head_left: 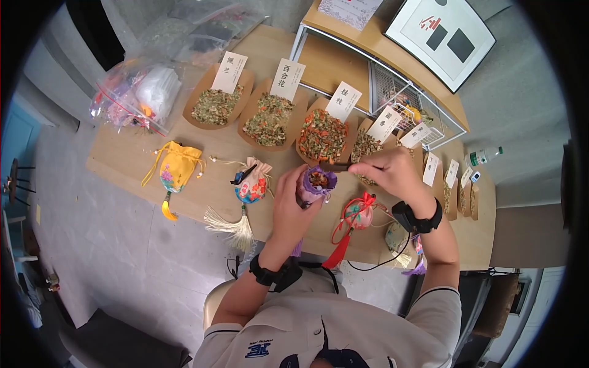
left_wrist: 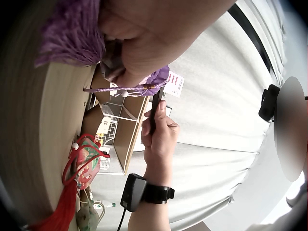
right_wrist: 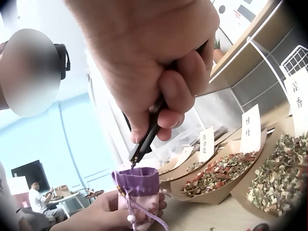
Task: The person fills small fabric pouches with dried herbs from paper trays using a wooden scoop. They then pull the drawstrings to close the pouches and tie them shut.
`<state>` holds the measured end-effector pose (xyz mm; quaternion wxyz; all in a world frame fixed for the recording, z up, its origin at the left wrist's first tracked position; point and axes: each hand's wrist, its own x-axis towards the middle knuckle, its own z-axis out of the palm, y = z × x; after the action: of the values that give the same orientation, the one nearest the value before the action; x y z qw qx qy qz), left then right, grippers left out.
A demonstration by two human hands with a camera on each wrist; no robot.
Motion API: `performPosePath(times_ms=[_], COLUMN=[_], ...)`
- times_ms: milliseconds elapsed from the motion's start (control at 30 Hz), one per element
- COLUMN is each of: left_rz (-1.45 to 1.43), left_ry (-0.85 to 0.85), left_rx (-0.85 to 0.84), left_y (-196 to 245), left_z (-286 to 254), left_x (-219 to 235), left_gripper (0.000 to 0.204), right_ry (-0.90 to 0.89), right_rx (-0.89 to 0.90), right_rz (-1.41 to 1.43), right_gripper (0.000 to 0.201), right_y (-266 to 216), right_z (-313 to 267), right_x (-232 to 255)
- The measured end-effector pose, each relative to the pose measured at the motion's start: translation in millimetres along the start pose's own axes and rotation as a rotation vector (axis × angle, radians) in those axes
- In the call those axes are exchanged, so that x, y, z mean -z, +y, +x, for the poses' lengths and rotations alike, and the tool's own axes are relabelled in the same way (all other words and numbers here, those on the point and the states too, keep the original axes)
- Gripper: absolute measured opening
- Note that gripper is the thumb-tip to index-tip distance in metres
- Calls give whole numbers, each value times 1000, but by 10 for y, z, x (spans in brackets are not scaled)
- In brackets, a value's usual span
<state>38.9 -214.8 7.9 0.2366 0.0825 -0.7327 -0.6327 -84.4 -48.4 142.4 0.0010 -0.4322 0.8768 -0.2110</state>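
Note:
My left hand point(head_left: 289, 205) grips a small pink drawstring pouch point(right_wrist: 139, 199) with a purple ruffled mouth, held upright and open. Dried herb mix point(head_left: 318, 178) shows inside the mouth. A purple tassel point(left_wrist: 72, 33) hangs below, and a lilac cord with a white bead dangles at the side. In my right hand point(head_left: 392, 173) is a slim black tool point(right_wrist: 147, 139), seemingly with two arms like tweezers, pinched between thumb and fingers. Its tip points down right at the pouch's rim in the right wrist view. Close ahead lies a paper tray of orange-and-green herbs point(head_left: 322, 136).
Several labelled herb trays, such as one point(head_left: 211, 107), line the table's back. Finished-looking pouches lie in front: a yellow one point(head_left: 176, 168), a cream-tasselled one point(head_left: 250, 184) and a red-corded one point(head_left: 359, 214). Plastic bags point(head_left: 138, 92) sit left; a wooden shelf point(head_left: 368, 30) and bottle point(head_left: 485, 156) stand behind.

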Motion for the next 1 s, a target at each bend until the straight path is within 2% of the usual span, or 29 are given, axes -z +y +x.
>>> performPosePath(times_ms=[100,200,300,433,600,700,800,900,1000], left_rz=[-12,1,5,17,3,7,21,34,26], left_ry=[-1,0,-2,-5,-4,-10,-12,-7,-8], left_rx=[3,-16,-19,-21,-13,-15,-21,-28,-37], left_y=[-3,-29,-29,-10,-39,-35,-25,-38,-59], left_z=[3,-2,0,2,-1,0,3,2,0], left_x=[0,-4,-3,10,-3,-3,3,0,-18], left_gripper=[67,67,68,68,68,68,69,69,69], right_ry=[-33,-77,-58,-98,-226,-221,-179,-242,-122], right_rx=[178,208,228,170,122,126,126,-4,-149], right_rz=[-255,-402,-372,-320,-304,-278,-123,-86,-72], right_gripper=[39,37,37,39,39,39,37,34,32], right_y=[-88,-172,-148,-170,-167,-125,-71,41,255], right_z=[-35,-14,14,53,68,77,103,144,192], right_x=[-19,-42,-3,157,85,-4,34,220,191])
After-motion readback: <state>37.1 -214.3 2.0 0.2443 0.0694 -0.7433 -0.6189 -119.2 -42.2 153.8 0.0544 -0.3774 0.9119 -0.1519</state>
